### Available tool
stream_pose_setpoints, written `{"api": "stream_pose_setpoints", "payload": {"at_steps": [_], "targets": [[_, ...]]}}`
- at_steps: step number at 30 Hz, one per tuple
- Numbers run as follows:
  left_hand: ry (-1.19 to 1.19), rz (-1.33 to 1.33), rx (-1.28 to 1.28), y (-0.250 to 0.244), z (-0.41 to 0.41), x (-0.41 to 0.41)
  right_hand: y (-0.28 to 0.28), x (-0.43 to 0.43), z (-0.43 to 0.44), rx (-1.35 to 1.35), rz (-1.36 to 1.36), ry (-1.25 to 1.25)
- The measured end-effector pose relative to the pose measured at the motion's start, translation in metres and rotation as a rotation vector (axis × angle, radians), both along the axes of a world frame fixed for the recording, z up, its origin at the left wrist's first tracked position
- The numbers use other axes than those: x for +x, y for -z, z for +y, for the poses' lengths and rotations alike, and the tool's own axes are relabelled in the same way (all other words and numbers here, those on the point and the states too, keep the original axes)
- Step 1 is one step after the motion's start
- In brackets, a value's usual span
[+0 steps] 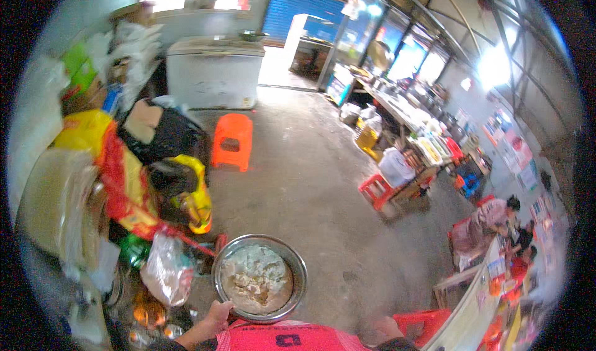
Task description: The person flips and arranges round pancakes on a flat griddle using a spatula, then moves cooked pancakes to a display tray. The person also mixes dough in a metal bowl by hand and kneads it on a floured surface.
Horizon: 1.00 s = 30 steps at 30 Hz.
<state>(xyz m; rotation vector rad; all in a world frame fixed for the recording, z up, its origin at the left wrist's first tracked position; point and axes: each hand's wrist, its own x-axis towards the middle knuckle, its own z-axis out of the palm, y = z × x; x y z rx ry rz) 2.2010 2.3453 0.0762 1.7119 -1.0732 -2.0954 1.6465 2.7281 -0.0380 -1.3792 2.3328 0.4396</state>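
Note:
A steel basin holds a pale, lumpy mass that looks like flour or dough. It is held out in front of my pink apron, above the concrete floor. My left hand grips the basin's near left rim. Off to the other side, my right hand is away from the basin, near a red plastic stool. That hand is blurred, and its fingers cannot be made out.
Bags and sacks pile up along the left, with a clear plastic bag near the basin. Ahead stand an orange stool and a white chest freezer. A loaded counter runs along the right; people sit at a table.

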Motion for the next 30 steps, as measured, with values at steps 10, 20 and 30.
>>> {"api": "stream_pose_setpoints", "payload": {"at_steps": [10,20,30], "targets": [[0.29,-0.01,-0.523,0.037,-0.215,-0.176,-0.026,-0.087,-0.074,-0.119,-0.174,0.512],[-0.183,0.078,-0.072,0.077,-0.426,-0.273,-0.074,-0.273,-0.642,-0.532,-0.608,0.316],[0.95,-0.554,-0.981,0.151,-0.71,-0.482,-0.012,-0.454,-0.642,-0.346,-0.619,0.238]]}}
